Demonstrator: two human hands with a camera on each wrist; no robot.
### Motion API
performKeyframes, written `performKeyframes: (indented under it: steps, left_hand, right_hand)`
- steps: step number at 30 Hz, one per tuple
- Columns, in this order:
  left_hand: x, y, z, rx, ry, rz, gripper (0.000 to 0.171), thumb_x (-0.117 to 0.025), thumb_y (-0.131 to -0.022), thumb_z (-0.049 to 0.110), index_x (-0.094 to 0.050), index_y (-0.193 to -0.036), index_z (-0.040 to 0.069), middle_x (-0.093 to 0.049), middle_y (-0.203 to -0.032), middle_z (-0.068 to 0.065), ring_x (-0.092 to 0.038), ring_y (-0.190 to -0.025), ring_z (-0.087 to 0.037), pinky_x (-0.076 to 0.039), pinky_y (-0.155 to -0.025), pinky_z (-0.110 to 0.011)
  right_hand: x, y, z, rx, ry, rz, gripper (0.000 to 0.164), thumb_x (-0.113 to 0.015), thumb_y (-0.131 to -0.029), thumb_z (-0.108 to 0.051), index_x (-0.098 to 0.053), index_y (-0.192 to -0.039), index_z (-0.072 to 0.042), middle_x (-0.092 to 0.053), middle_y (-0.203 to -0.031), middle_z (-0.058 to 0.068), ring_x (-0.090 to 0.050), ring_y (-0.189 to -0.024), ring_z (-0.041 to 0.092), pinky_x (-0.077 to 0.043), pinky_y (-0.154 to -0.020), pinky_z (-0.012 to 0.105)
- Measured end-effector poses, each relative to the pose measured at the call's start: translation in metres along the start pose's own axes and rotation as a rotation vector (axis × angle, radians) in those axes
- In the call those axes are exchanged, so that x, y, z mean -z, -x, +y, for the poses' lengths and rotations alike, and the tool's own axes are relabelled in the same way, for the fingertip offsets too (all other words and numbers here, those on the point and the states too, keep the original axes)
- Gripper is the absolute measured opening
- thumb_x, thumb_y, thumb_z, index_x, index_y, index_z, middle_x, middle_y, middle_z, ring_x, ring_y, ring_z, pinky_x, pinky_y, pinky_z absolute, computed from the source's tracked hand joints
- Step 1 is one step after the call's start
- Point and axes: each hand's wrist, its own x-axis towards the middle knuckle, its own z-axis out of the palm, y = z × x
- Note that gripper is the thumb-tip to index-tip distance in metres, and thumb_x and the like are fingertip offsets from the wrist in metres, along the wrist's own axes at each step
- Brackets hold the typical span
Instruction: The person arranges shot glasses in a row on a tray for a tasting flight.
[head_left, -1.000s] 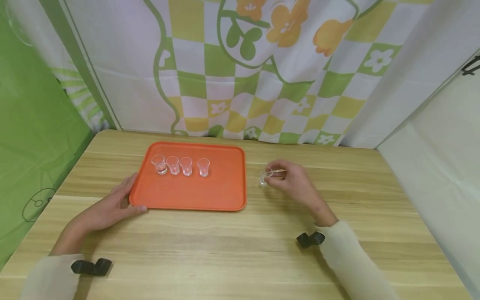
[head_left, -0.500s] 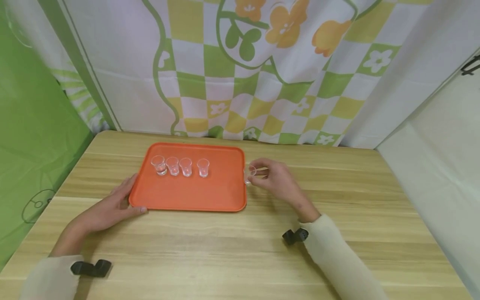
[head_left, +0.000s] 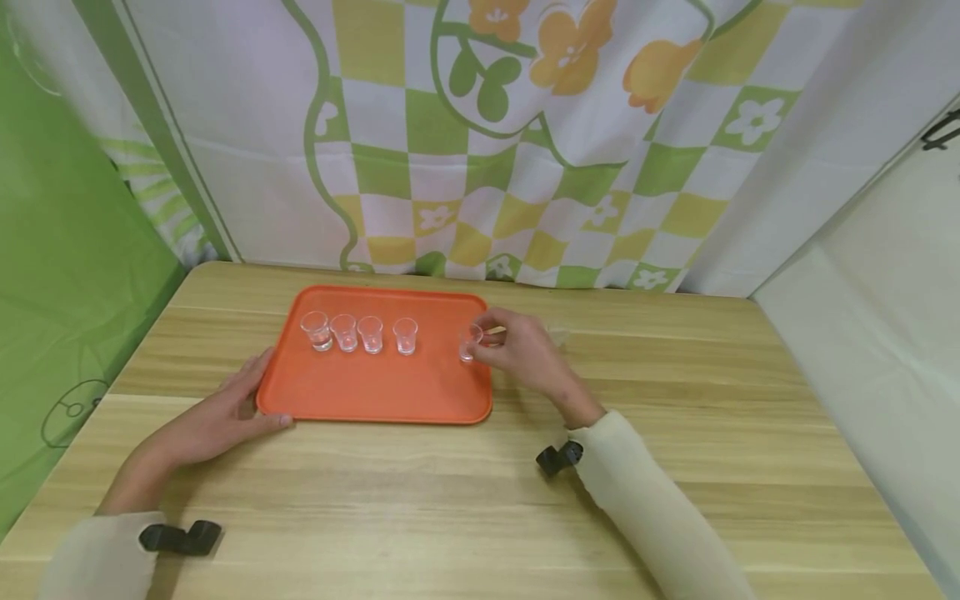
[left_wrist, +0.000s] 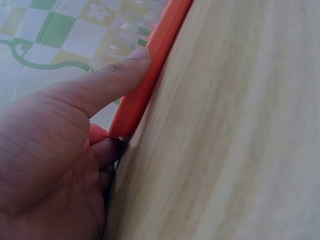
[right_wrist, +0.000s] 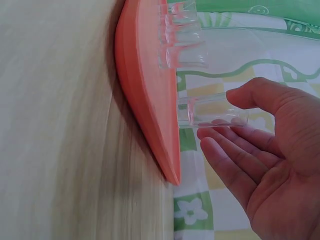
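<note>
My left hand holds the near left corner of an orange tray. Its thumb lies against the tray rim in the left wrist view, with a finger curled beside the corner. Toward the tray's right side, my right hand pinches a small clear shot glass between thumb and fingers. In the right wrist view this shot glass is upright relative to the tray; whether its base touches the tray, I cannot tell. Several similar glasses stand in a row on the tray's left half.
Behind my right hand, a faint clear object, perhaps glass, shows on the wooden table. A patterned curtain hangs along the table's far edge. Green fabric borders the left side.
My right hand has carried the shot glass leftward from the table, across the tray's right rim, to above or on the tray. My left hand and the tray have stayed in place.
</note>
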Motion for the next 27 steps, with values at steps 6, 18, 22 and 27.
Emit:
performKeyframes:
  steps: [6, 18, 22, 27]
  left_hand:
    - [0.000, 0.000, 0.001, 0.006, -0.005, 0.000, 0.104, -0.072, -0.097, 0.041, 0.001, -0.167, 0.015, 0.003, -0.167, -0.029, 0.002, -0.150, -0.054, -0.012, -0.105, -0.083]
    - [0.001, -0.001, 0.002, -0.014, 0.005, 0.003, 0.104, -0.072, -0.097, 0.039, 0.001, -0.167, 0.014, 0.003, -0.168, -0.028, 0.003, -0.151, -0.053, -0.011, -0.106, -0.083]
    - [0.001, -0.001, 0.001, -0.013, 0.001, 0.004, 0.104, -0.072, -0.097, 0.039, 0.001, -0.167, 0.014, 0.003, -0.168, -0.029, 0.002, -0.150, -0.054, -0.011, -0.106, -0.083]
    - [0.000, 0.000, 0.000, -0.004, -0.002, 0.001, 0.104, -0.072, -0.097, 0.040, 0.002, -0.167, 0.014, 0.005, -0.167, -0.030, 0.002, -0.150, -0.056, -0.012, -0.105, -0.083]
  right_hand:
    - [-0.009, -0.012, -0.003, 0.007, 0.030, 0.002, 0.029, -0.078, -0.091, -0.006, -0.067, -0.116, 0.005, -0.069, -0.108, 0.011, -0.073, -0.099, 0.022, -0.060, -0.079, 0.027]
    - [-0.021, -0.025, -0.004, -0.002, 0.082, -0.011, 0.032, -0.079, -0.092, -0.011, -0.068, -0.118, 0.004, -0.069, -0.109, 0.010, -0.072, -0.102, 0.022, -0.059, -0.084, 0.028]
    - [-0.024, -0.028, -0.003, -0.007, 0.074, -0.013, 0.029, -0.078, -0.092, -0.011, -0.068, -0.116, 0.002, -0.069, -0.108, 0.008, -0.072, -0.102, 0.022, -0.059, -0.083, 0.028]
    - [-0.027, -0.031, -0.005, 0.017, 0.080, -0.014, 0.028, -0.077, -0.093, -0.011, -0.068, -0.115, 0.003, -0.069, -0.108, 0.010, -0.073, -0.102, 0.023, -0.059, -0.083, 0.027]
